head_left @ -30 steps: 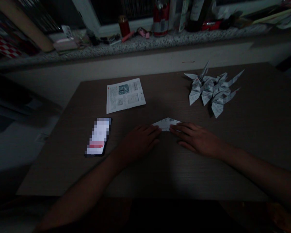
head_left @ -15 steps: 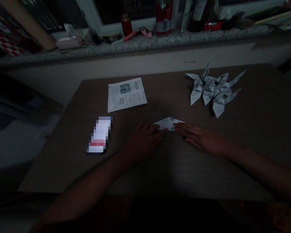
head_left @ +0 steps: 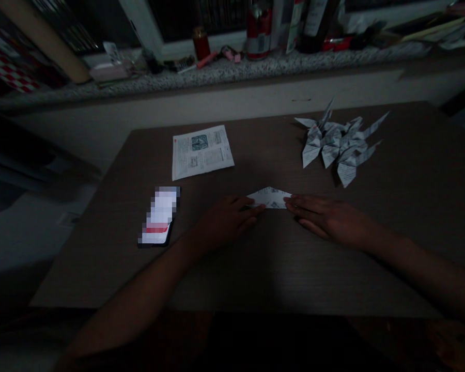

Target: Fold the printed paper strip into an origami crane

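Note:
A small piece of printed paper [head_left: 273, 197], folded into a low, wide triangle with its peak at the far side, lies flat on the table in front of me. At its left end, my left hand [head_left: 230, 217] rests with fingertips and thumb pressing on the paper. My right hand [head_left: 325, 217] lies at the right end, its fingers stretched out and the tips on the paper's corner. Both hands are low on the tabletop, and their fingers cover the paper's two ends.
Several folded paper cranes [head_left: 333, 144] stand grouped at the back right of the table [head_left: 232, 279]. A printed sheet [head_left: 203, 152] lies at the back left, with a phone [head_left: 158, 217] nearer me. Bottles, a red can [head_left: 259, 31] and small items crowd the stone windowsill [head_left: 201, 75].
My right hand has slid a little to the right along the paper, uncovering more of its middle. My left hand has shifted slightly left.

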Demonstrator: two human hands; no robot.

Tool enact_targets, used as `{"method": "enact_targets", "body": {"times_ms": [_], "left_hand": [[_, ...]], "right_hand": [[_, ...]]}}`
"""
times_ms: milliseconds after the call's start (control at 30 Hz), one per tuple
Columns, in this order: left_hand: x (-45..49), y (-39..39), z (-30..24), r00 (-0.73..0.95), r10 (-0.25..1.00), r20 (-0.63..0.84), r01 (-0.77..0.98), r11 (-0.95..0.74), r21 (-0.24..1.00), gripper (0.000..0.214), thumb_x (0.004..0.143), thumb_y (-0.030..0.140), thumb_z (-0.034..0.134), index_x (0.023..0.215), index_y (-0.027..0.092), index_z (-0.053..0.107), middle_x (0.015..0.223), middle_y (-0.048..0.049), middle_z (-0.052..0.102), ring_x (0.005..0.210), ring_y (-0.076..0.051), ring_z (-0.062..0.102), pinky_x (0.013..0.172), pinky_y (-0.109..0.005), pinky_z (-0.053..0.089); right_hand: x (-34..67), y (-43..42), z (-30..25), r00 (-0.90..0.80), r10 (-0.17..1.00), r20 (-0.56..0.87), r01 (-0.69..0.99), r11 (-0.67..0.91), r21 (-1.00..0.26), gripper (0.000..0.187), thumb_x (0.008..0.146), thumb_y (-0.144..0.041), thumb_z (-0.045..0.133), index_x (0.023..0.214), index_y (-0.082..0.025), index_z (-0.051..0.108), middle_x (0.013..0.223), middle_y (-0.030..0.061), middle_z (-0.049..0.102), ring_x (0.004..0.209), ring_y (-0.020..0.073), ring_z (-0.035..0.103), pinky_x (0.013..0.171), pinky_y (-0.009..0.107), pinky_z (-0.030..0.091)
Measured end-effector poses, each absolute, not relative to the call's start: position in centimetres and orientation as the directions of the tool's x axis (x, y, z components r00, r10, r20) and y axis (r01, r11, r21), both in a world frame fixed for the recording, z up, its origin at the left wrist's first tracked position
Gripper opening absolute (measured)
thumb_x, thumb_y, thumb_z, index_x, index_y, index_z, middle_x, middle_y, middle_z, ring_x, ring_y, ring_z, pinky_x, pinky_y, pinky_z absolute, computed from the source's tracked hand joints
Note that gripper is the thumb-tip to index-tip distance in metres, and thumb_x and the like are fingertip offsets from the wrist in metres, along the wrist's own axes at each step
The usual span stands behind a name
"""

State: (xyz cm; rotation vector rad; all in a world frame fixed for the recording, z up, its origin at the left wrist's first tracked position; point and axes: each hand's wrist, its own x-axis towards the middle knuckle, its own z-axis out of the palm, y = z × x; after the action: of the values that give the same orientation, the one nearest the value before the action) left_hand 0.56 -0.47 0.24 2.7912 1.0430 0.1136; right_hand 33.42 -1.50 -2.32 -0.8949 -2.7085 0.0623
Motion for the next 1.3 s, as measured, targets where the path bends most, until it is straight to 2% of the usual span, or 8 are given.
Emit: {"method": "enact_targets", "body": {"times_ms": [133, 400, 600, 700, 800, 933, 1133, 1300], "left_hand": [[-0.1, -0.4, 0.6, 0.765, 0.644, 0.000, 0.629, -0.748, 0.211, 0.045, 0.113, 0.038, 0.034, 0.151, 0.027, 0.053, 0.153, -0.0051, 0.056, 0.135, -0.024, 0.052, 0.112, -0.043, 0.043], [-0.1, 0.1, 0.7, 0.765, 0.644, 0.005, 0.625, -0.743, 0.238, 0.043, 0.113, 0.038, 0.036, 0.151, 0.030, 0.054, 0.150, -0.0034, 0.058, 0.134, -0.022, 0.054, 0.112, -0.042, 0.042], [0.3, 0.4, 0.5, 0.767, 0.640, 0.046, 0.619, -0.757, 0.208, 0.039, 0.111, 0.036, 0.041, 0.144, 0.026, 0.060, 0.142, -0.0061, 0.062, 0.127, -0.024, 0.058, 0.107, -0.042, 0.046], [0.6, 0.0, 0.6, 0.762, 0.646, 0.051, 0.631, -0.758, 0.165, 0.040, 0.111, 0.037, 0.042, 0.146, 0.026, 0.058, 0.142, -0.0076, 0.062, 0.127, -0.025, 0.058, 0.109, -0.044, 0.045], [0.8, -0.5, 0.6, 0.756, 0.652, 0.059, 0.644, -0.757, 0.108, 0.043, 0.109, 0.041, 0.046, 0.149, 0.030, 0.055, 0.149, -0.0089, 0.057, 0.138, -0.029, 0.051, 0.117, -0.050, 0.039], [0.8, -0.7, 0.4, 0.721, 0.688, 0.077, 0.683, -0.725, 0.088, 0.048, 0.107, 0.047, 0.048, 0.150, 0.026, 0.054, 0.159, -0.0132, 0.046, 0.147, -0.033, 0.042, 0.123, -0.055, 0.030], [1.0, -0.8, 0.1, 0.696, 0.713, 0.085, 0.699, -0.700, 0.146, 0.048, 0.108, 0.047, 0.045, 0.150, 0.024, 0.052, 0.153, -0.0117, 0.051, 0.138, -0.031, 0.050, 0.115, -0.049, 0.042], [1.4, -0.7, -0.3, 0.677, 0.728, 0.108, 0.707, -0.684, 0.181, 0.047, 0.108, 0.044, 0.047, 0.148, 0.021, 0.053, 0.151, -0.0122, 0.052, 0.135, -0.029, 0.052, 0.112, -0.047, 0.044]], "right_hand": [[33.3, -1.5, -2.3, -0.766, 0.579, 0.281, 0.567, 0.813, -0.131, 0.044, 0.104, -0.025, 0.054, 0.147, -0.016, 0.059, 0.148, 0.0155, 0.062, 0.136, 0.0313, 0.060, 0.110, 0.049, 0.055], [33.3, -1.6, -2.2, -0.770, 0.587, 0.250, 0.580, 0.807, -0.111, 0.044, 0.105, -0.028, 0.053, 0.147, -0.016, 0.058, 0.150, 0.0149, 0.061, 0.137, 0.0312, 0.059, 0.111, 0.050, 0.054], [33.2, -1.7, -2.4, -0.763, 0.588, 0.268, 0.578, 0.807, -0.124, 0.044, 0.105, -0.029, 0.054, 0.146, -0.014, 0.058, 0.150, 0.0169, 0.061, 0.137, 0.0322, 0.059, 0.109, 0.053, 0.055], [32.9, -1.9, -2.5, -0.748, 0.599, 0.287, 0.589, 0.798, -0.129, 0.044, 0.104, -0.029, 0.056, 0.146, -0.014, 0.059, 0.148, 0.0179, 0.062, 0.134, 0.0338, 0.061, 0.107, 0.055, 0.055], [32.3, -2.3, -2.3, -0.738, 0.609, 0.291, 0.602, 0.789, -0.123, 0.044, 0.104, -0.030, 0.057, 0.145, -0.016, 0.060, 0.146, 0.0174, 0.064, 0.133, 0.0351, 0.061, 0.106, 0.057, 0.055], [31.4, -3.1, -1.8, -0.751, 0.591, 0.295, 0.574, 0.805, -0.153, 0.046, 0.102, -0.029, 0.059, 0.147, -0.018, 0.059, 0.145, 0.0154, 0.064, 0.131, 0.0344, 0.062, 0.105, 0.055, 0.055], [29.8, -3.8, -1.1, -0.805, 0.530, 0.268, 0.467, 0.843, -0.265, 0.047, 0.103, -0.028, 0.057, 0.149, -0.019, 0.056, 0.141, 0.0134, 0.068, 0.131, 0.0297, 0.061, 0.109, 0.053, 0.051], [28.4, -4.0, -0.9, -0.842, 0.477, 0.252, 0.416, 0.871, -0.261, 0.047, 0.105, -0.029, 0.054, 0.149, -0.014, 0.056, 0.145, 0.0161, 0.065, 0.133, 0.0308, 0.060, 0.111, 0.054, 0.050]]}}
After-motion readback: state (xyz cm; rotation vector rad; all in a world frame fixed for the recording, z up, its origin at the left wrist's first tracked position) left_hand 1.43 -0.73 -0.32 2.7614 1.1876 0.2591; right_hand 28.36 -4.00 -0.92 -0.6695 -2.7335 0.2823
